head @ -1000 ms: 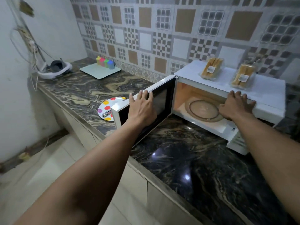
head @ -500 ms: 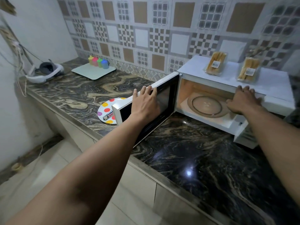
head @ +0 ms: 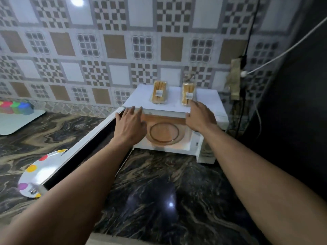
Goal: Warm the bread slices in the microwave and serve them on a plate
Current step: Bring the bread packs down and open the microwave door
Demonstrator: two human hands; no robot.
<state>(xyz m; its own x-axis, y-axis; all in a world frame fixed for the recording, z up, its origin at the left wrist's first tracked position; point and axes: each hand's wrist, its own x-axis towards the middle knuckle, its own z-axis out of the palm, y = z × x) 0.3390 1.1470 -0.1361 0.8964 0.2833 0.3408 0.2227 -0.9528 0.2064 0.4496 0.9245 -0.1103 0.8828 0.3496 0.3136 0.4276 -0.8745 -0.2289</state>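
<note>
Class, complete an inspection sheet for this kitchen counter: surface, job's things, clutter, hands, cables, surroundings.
Surface: dark marbled countertop, glossy, with light glare.
Job's things: white microwave, door swung open, glass turntable bare; two wrapped bread packs, left pack and right pack, on top of it; dotted plate partly behind the door.
Clutter: pale tray with coloured containers, far left.
Hands: left hand open at the microwave's upper front edge; right hand open, fingers on the top by the right pack.
Cables: black cable and white cable run to a wall socket.
Surroundings: patterned tiled wall.
</note>
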